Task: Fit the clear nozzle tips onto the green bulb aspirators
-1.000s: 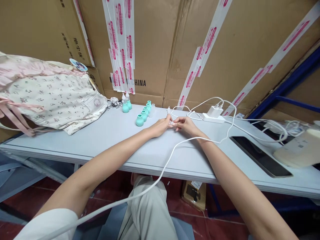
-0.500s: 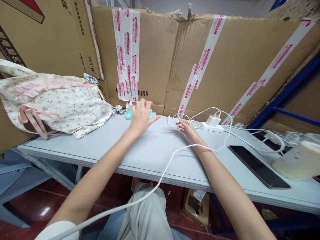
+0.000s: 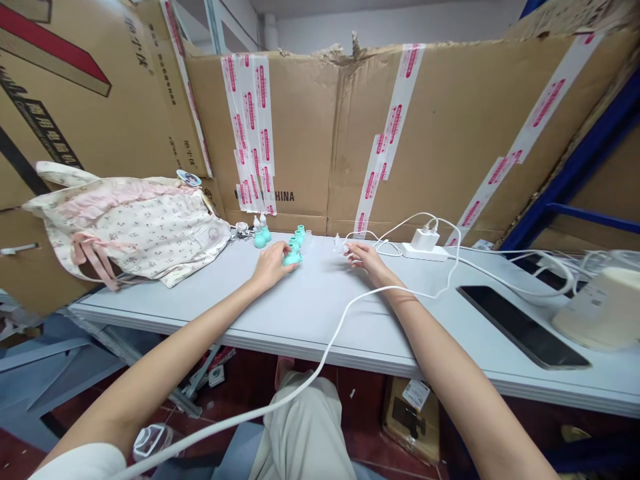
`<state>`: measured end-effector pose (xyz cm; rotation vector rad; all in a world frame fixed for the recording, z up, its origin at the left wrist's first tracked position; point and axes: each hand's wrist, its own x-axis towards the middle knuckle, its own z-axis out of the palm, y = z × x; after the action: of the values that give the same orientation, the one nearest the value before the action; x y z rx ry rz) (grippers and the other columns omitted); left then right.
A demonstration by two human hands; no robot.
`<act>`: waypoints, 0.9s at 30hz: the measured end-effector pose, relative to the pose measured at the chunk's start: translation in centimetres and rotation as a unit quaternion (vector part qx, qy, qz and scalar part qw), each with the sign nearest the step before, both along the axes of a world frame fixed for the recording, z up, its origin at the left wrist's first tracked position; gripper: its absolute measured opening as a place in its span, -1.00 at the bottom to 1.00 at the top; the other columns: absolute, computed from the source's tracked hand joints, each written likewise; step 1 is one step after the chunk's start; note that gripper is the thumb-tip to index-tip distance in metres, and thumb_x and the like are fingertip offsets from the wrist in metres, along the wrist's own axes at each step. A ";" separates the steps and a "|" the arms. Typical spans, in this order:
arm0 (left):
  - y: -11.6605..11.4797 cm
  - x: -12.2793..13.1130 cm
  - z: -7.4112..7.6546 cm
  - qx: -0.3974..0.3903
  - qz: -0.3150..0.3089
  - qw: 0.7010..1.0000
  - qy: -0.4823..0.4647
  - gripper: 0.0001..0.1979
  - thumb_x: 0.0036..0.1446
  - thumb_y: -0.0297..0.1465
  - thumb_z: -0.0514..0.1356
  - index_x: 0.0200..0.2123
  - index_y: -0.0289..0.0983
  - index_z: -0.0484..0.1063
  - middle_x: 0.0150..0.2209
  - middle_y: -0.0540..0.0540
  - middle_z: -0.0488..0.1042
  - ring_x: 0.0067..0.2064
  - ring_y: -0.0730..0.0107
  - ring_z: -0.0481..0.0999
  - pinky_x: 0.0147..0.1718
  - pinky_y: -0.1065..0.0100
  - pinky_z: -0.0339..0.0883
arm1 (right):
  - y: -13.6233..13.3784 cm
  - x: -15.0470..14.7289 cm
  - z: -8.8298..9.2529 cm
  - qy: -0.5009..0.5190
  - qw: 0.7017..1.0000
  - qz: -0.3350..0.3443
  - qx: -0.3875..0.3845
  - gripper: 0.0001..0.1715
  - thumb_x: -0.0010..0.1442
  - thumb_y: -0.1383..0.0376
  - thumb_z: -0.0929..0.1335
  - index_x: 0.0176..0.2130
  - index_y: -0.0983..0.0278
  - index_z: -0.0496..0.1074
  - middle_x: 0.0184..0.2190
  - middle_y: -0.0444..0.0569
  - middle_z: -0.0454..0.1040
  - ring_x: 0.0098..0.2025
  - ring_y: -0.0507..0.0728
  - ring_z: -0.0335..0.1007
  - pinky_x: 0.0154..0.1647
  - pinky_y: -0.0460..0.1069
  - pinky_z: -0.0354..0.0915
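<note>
My left hand [image 3: 273,263] rests on the grey table [image 3: 320,300] with its fingers wrapped round the nearest teal bulb [image 3: 292,259] in a short row of teal bulbs [image 3: 299,235]. Two more teal bulbs with white tips [image 3: 262,232] stand behind it. My right hand [image 3: 363,255] lies a little to the right, fingers pinched on a small clear piece [image 3: 345,249] that I cannot make out. A white cable [image 3: 350,305] runs over my right forearm and off the table's front edge.
A floral cloth bag [image 3: 135,227] lies at the left. A white charger block [image 3: 425,241] with cables sits at the back. A dark tablet [image 3: 520,325] and a cream device [image 3: 597,308] lie at the right. Taped cardboard boxes [image 3: 400,133] wall the back.
My left hand left my right hand, swung left over the bulbs and came down on the nearest teal bulb. My right hand stayed put. The camera has tilted up.
</note>
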<state>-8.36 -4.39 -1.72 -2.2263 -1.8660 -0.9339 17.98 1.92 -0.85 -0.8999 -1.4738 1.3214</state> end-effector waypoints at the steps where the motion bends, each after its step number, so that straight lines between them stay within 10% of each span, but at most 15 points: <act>1: -0.3 0.2 -0.1 -0.006 -0.006 1.000 0.003 -0.67 -0.01 -0.26 0.23 -0.17 -0.27 0.33 -0.21 -0.09 0.37 -0.16 0.26 0.36 -0.19 0.29 0.20 | 0.0 0.1 0.1 0.003 1.000 -0.001 0.002 -0.42 -0.17 -0.07 0.48 -0.34 0.34 0.41 -0.41 -0.05 0.39 -0.51 -0.05 0.27 -0.58 -0.18 0.21; 7: -2.2 3.2 0.9 0.035 -0.093 0.990 0.100 -0.73 0.09 -0.23 0.14 -0.17 -0.22 0.40 -0.07 -0.16 0.32 -0.01 0.11 0.28 -0.05 0.15 0.14 | 0.2 0.3 0.4 0.010 1.000 -0.001 0.002 -0.50 -0.09 0.00 0.46 -0.31 0.33 0.40 -0.41 -0.05 0.40 -0.53 -0.06 0.27 -0.58 -0.19 0.20; 14: 5.0 9.4 1.8 -0.068 -0.227 0.968 -0.078 -0.64 0.20 -0.24 -0.02 -0.06 -0.34 0.31 -0.03 -0.19 0.40 -0.02 0.21 0.37 -0.02 0.27 0.16 | 0.9 1.8 0.6 0.034 0.996 -0.084 -0.012 -0.68 0.13 0.09 0.33 -0.26 0.28 0.28 -0.33 -0.01 0.46 -0.50 -0.01 0.39 -0.60 -0.17 0.22; 20: 6.9 9.0 -1.3 -0.093 -0.252 0.962 -0.048 -0.50 0.17 -0.06 -0.01 0.03 -0.26 0.29 0.03 -0.17 0.37 0.02 0.18 0.34 0.00 0.24 0.16 | 1.9 1.8 -0.2 -0.044 0.997 -0.060 0.018 -0.75 0.19 0.20 0.24 -0.22 0.32 0.34 -0.41 0.01 0.49 -0.60 -0.03 0.33 -0.69 -0.20 0.11; 27: 6.4 8.3 -1.0 -0.088 -0.287 0.951 -0.076 -0.62 0.15 -0.16 0.04 -0.16 -0.32 0.44 -0.25 -0.09 0.50 -0.25 0.32 0.42 -0.21 0.39 0.20 | 2.7 1.1 -1.5 -0.139 0.982 -0.036 0.122 -0.50 -0.10 0.12 0.41 -0.19 0.38 0.41 -0.49 0.01 0.47 -0.63 0.04 0.29 -0.72 -0.13 0.11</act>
<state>-0.04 2.05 -2.74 -2.9684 -1.4076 -1.0662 19.08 4.58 -2.38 -0.9921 -1.7571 0.9633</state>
